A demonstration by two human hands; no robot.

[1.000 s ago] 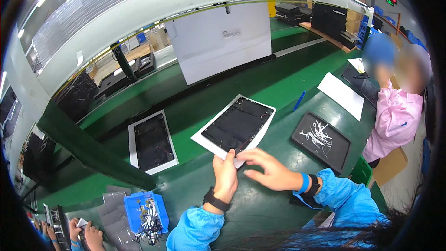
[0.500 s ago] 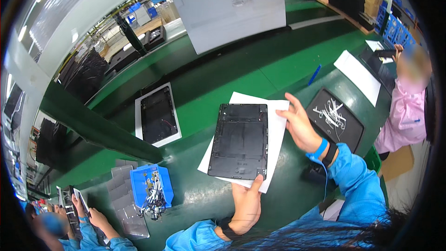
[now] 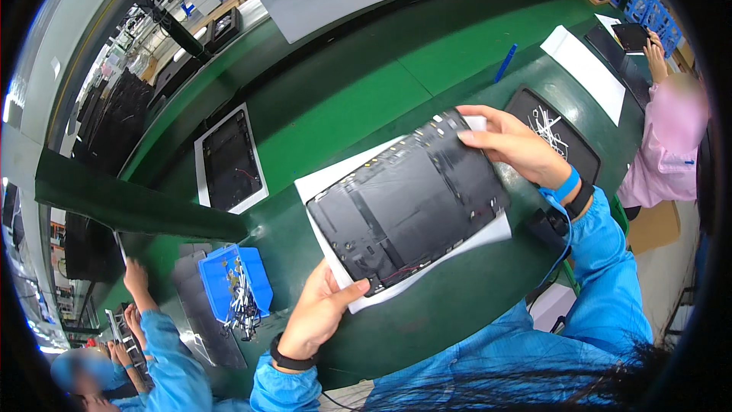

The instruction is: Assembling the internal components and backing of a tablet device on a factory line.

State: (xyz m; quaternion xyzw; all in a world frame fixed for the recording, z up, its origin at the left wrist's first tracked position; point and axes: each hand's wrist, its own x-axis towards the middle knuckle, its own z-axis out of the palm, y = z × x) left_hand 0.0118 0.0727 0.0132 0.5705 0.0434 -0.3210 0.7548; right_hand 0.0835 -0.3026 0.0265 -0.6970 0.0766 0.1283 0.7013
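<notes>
Both my hands grip a black tablet housing (image 3: 412,198), its inner side with small parts and a thin red wire facing up. My left hand (image 3: 324,305) is closed on its lower left corner, thumb on top. My right hand (image 3: 526,145) pinches its upper right end, with the thumb on the surface and the fingers underneath. A white sheet (image 3: 488,236) lies under the housing and sticks out around it. The housing is turned and tilted over the green table (image 3: 427,343).
Left of me are a blue bin (image 3: 216,278) of small cables and dark flat panels (image 3: 200,324). Another housing (image 3: 229,164) lies on a white sheet farther back. To the right are a black tray (image 3: 585,156) of white strips and a blue pen (image 3: 505,63). Co-workers sit on both sides.
My right hand has closed onto the housing's far end; it was open beside it. The housing has turned from upright to slanted sideways, and my left hand has shifted left with it.
</notes>
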